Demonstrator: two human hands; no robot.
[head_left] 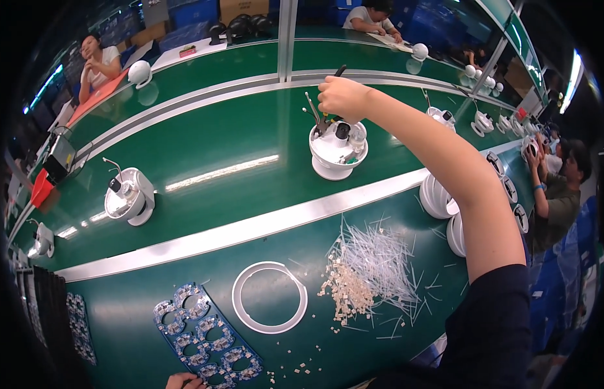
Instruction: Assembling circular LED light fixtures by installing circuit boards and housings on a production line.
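Note:
My right hand reaches far out over the green conveyor belt and is shut on a black-handled tool. It hovers just above a white round housing with small parts and pliers standing in it. My left hand shows only at the bottom edge, fingers touching the near end of a blue panel of ring-shaped circuit boards. What it grips, if anything, is hidden. A white plastic ring lies beside the panel.
A heap of clear cable ties and small beige clips lies to the right. Another white housing rides the belt at left; more stand stacked at right. Other people sit across and along the line.

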